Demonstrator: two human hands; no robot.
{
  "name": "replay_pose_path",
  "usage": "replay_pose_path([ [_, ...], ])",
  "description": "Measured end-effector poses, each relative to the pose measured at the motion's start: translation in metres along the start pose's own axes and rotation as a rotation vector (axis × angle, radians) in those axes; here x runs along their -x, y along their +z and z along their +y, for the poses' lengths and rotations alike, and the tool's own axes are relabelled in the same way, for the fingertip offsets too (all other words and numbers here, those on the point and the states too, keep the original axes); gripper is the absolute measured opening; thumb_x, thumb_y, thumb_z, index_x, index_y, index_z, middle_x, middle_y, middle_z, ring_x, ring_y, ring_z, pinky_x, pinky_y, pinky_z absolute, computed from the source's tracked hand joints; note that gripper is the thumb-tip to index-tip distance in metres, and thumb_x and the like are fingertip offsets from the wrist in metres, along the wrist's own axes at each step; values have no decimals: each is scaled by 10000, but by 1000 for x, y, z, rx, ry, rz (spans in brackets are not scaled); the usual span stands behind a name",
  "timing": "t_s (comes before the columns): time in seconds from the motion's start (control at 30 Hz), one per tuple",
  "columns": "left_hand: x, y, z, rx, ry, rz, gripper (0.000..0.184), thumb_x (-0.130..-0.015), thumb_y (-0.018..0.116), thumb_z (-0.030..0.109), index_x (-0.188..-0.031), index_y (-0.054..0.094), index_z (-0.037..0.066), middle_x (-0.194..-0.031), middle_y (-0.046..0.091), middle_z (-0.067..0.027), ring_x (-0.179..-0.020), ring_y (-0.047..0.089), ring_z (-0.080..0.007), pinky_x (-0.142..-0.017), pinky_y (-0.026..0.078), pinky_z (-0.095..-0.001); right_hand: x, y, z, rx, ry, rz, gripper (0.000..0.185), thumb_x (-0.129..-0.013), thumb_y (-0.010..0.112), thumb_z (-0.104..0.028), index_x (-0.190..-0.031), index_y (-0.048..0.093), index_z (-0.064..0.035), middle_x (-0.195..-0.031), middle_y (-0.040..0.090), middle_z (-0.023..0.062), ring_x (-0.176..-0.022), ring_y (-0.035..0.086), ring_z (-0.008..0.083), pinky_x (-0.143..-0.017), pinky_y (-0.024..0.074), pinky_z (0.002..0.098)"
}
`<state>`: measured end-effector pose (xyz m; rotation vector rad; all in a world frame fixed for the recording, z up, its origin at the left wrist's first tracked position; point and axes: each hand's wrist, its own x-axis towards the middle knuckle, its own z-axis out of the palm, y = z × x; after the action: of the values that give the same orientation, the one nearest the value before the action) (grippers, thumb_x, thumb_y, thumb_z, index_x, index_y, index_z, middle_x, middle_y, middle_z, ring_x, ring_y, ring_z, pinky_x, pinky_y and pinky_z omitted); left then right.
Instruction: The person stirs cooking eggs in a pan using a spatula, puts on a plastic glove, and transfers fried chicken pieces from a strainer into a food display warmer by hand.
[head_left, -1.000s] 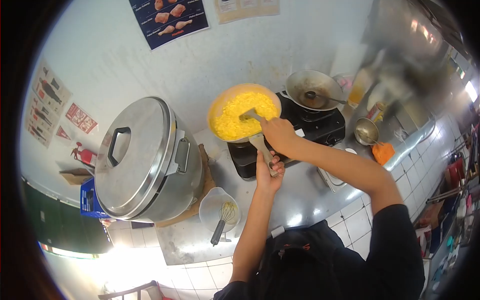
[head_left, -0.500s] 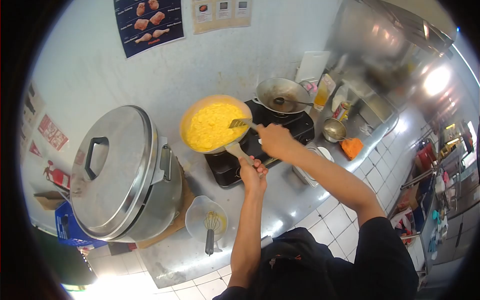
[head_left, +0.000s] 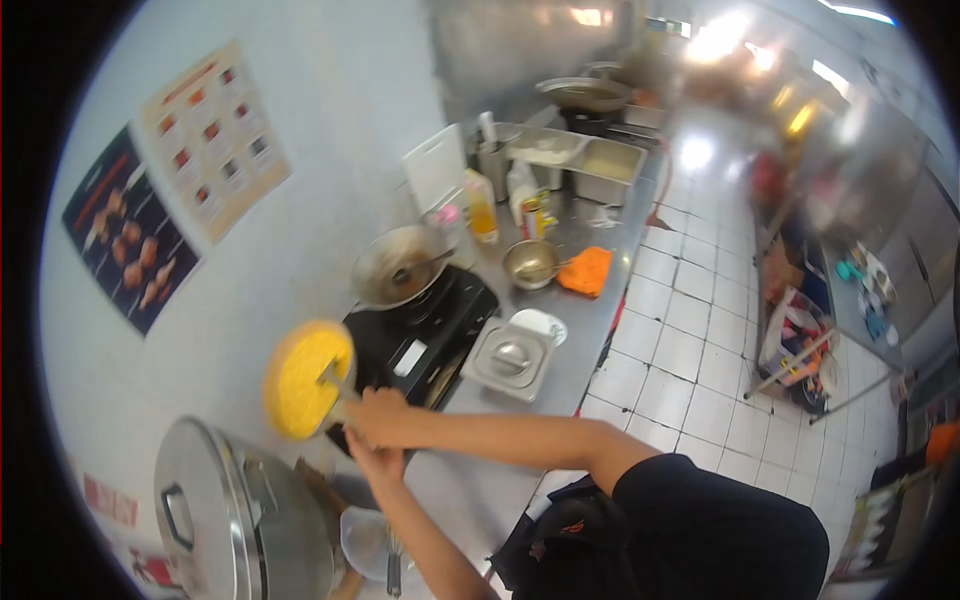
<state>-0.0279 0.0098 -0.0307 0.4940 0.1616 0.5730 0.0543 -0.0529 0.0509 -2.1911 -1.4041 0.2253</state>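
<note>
A pan (head_left: 271, 368) of yellow scrambled egg (head_left: 306, 382) is at the left end of the black stove (head_left: 455, 318). My left hand (head_left: 377, 462) is closed round the pan's handle, which is mostly hidden behind my hands. Just above it, my right hand (head_left: 385, 418) grips a spatula (head_left: 334, 381), whose flat head rests in the egg. On the stove's other burner sits a wok (head_left: 376, 280) with a ladle in it.
A large lidded pot (head_left: 205, 500) stands at lower left, beside a clear jug (head_left: 362, 545) with a whisk. Along the counter are a lidded steel container (head_left: 509, 358), a metal bowl (head_left: 531, 264), an orange cloth (head_left: 587, 272), bottles (head_left: 481, 207) and steel trays (head_left: 608, 171).
The view has swung to the right, so the pan and pot appear farther left and more counter and floor show. Both hands keep their holds, now closer together in view.
</note>
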Motion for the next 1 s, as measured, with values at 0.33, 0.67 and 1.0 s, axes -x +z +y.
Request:
replay_pose_path([
  [0.33,1,4,-4,174,-67,22,408,-886,611,290,-1120,479,-17,-886,502,-99,-785,513,-181,-668,510,-284,236,-81,244,-689,-175,-205,427,-921,534,-312,-1263,503,-59,-808,622,125,-773,606,251,-721,468,387],
  [0.67,-1,31,-70,170,91,242,270,-779,672,344,-906,654,106,-746,613,-66,-713,543,-212,-660,473,-370,405,-224,464,-766,470,-46,268,-960,456,-201,-1174,557,-75,-824,621,110,-711,615,229,-718,496,359],
  [1.0,-81,86,-492,-2764,1117,315,187,-792,615,224,-884,651,66,-846,635,-100,-823,589,-279,-718,470,-383,428,-317,792,-256,905,152,402,-928,440,-406,-1004,631,-61,-897,663,185,-895,628,354,-761,493,462],
])
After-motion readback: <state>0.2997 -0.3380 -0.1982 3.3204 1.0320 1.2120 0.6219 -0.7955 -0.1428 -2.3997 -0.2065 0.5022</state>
